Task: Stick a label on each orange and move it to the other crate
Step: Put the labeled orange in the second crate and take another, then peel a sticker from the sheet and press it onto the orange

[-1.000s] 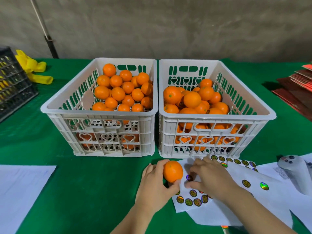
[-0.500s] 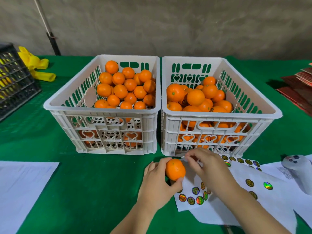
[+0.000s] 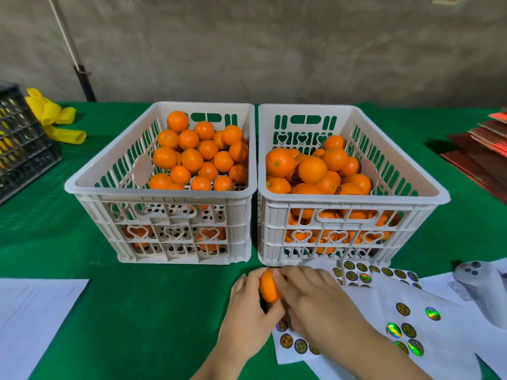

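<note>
My left hand (image 3: 247, 311) grips one orange (image 3: 269, 287) just above the green table, in front of the gap between the two crates. My right hand (image 3: 315, 303) lies over the orange's right side, its fingertips pressing on the top of the fruit. No label shows under those fingers. The left white crate (image 3: 159, 192) holds a heap of oranges toward its back. Oranges fill the right white crate (image 3: 354, 201) nearly to the rim, some with round labels. White sheets of round shiny labels (image 3: 439, 333) lie under and to the right of my hands.
A white handheld device (image 3: 480, 289) rests on papers at the right edge. A white paper (image 3: 33, 319) lies at the near left. A black crate (image 3: 22, 141) and a yellow object (image 3: 55, 122) sit at the far left. A red stack (image 3: 482, 152) is at the far right.
My right hand left the label sheet, rose with pinched fingers, and now presses on the orange. My left hand kept holding the orange, shifting it slightly toward the crates.
</note>
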